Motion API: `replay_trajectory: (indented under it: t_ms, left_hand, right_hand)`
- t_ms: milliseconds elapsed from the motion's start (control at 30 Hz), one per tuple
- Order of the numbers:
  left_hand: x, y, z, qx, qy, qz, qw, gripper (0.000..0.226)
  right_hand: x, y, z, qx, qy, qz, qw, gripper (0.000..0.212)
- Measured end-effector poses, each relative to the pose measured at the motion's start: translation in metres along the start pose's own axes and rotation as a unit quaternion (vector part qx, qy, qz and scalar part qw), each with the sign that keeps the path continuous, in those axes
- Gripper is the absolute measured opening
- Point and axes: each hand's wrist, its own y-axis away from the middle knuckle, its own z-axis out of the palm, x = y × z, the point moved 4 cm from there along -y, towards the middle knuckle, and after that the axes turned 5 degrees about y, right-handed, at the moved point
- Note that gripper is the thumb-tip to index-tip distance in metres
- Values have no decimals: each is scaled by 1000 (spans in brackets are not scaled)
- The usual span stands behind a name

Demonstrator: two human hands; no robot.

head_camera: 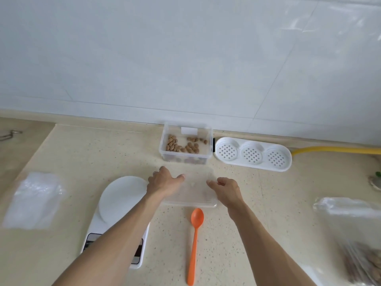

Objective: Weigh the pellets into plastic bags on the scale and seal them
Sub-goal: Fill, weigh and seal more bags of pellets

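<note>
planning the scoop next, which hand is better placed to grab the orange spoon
Right, probably. The orange plastic spoon lies just inside the right hand, clear of the white scale; the left hand would cross over.

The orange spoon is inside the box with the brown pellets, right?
No. The orange spoon lies flat on the counter, nearer the person, apart from the clear box holding the brown pellets. The head view shows this.

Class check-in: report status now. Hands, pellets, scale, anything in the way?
Both hands, left hand and right hand, on clear lid. Pellets in open container. Scale bare; left forearm crosses it.
</note>
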Motion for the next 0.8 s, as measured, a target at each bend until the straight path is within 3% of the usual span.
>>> replay_trajectory:
  t_ms: [100, 200, 400, 500, 800]
  left_hand:
    - [5, 3, 2, 9, 2, 33, 999, 66]
    - [24, 12, 3, 39, 28, 88, 995, 62]
    - [70, 30, -3, 51, 59, 179, 981, 56]
    - [85, 30, -16, 63, 80, 206, 973, 43]
    - [77, -30, -70, 90, 43, 177, 979, 60]
  right_hand:
    - [7, 3, -9, 76, -54, 37, 995, 21]
    - [11, 6, -27, 169, -98, 64, 979, 35]
    - [-10, 8, -69, 250, -119, 42, 960, 27]
    - [-27, 2, -78, 261, -111, 29, 959, 25]
    - [-86, -39, -44, 163, -70, -33, 984, 13]
